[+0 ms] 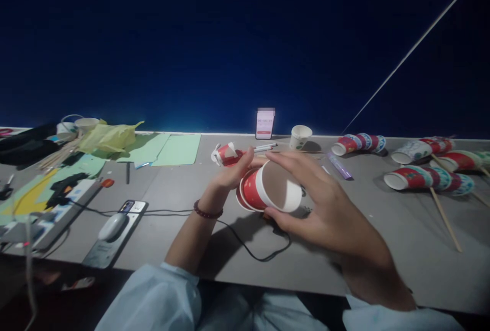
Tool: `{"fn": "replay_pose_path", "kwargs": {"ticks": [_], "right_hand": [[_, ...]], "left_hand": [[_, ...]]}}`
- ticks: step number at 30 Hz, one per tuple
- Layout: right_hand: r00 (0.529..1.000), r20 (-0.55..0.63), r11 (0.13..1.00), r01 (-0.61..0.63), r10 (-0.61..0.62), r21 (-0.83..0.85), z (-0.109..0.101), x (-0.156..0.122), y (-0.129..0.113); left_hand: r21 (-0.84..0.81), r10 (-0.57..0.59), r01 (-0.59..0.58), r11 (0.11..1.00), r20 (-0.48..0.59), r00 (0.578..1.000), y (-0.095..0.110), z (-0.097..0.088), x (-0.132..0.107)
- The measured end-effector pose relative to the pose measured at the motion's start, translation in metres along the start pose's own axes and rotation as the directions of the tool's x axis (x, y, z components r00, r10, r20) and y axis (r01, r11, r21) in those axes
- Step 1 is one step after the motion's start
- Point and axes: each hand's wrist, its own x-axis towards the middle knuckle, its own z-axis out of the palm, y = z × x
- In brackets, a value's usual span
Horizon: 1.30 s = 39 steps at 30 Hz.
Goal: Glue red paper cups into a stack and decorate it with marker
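Note:
Between my hands, above the table, is a red paper cup (254, 191) with a white rim, tipped so its mouth faces right. A second rim edge at its left side suggests another cup joined to it. My left hand (231, 174) supports the left end, thumb up, its other fingers mostly hidden behind the cups. My right hand (319, 203) holds the cup's rim, thumb below and fingers over the top. Behind my left hand lies a torn red-and-white paper cup (225, 153). A black cable (252, 255) runs on the table under the cups.
A white paper cup (300, 137) and a lit phone (265, 124) stand at the back. Joined cups (409, 178), several with sticks, lie right, near a purple glue-stick-like tube (340, 167). At left are a power strip (69, 213), a phone (128, 224) bearing a white mouse (113, 225), and green paper (178, 150).

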Motion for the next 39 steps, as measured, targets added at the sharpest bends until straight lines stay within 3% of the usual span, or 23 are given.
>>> {"fn": "replay_pose_path", "kwargs": {"ticks": [3,9,12,14,18,23,35,39], "right_hand": [[1.000,-0.008,1.000,0.002,-0.002,0.021,0.001,0.001,-0.001],[1.000,-0.001,0.996,0.003,-0.003,0.094,0.000,0.003,-0.003],[0.999,-0.032,0.996,0.007,-0.004,0.090,0.000,0.003,-0.003],[0.999,-0.054,0.997,-0.004,0.008,0.074,0.000,0.003,-0.002],[0.994,-0.104,0.996,-0.010,0.019,0.091,0.005,0.004,0.002],[0.985,-0.171,0.982,0.042,-0.010,0.184,0.016,0.006,0.007],[0.960,-0.274,0.979,0.100,-0.049,0.175,0.025,0.009,0.007],[0.948,-0.316,0.984,0.097,-0.045,0.150,0.025,0.009,0.009]], "left_hand": [[-0.022,-0.113,0.123,0.992,0.263,0.958,0.002,0.002,-0.001],[-0.103,-0.203,0.264,0.959,0.401,0.893,0.017,0.010,-0.010],[-0.071,-0.178,0.231,0.970,0.435,0.882,0.021,0.011,-0.006],[-0.050,-0.112,0.145,0.988,0.410,0.905,0.022,0.011,-0.001],[-0.024,0.026,-0.021,1.000,0.244,0.969,0.017,0.012,0.005],[-0.050,0.105,-0.100,0.994,0.106,0.989,0.012,0.014,0.004],[-0.055,0.050,-0.045,0.997,0.090,0.995,0.019,0.010,0.006],[0.029,0.192,-0.195,0.980,0.074,0.979,0.018,0.007,0.007]]}}
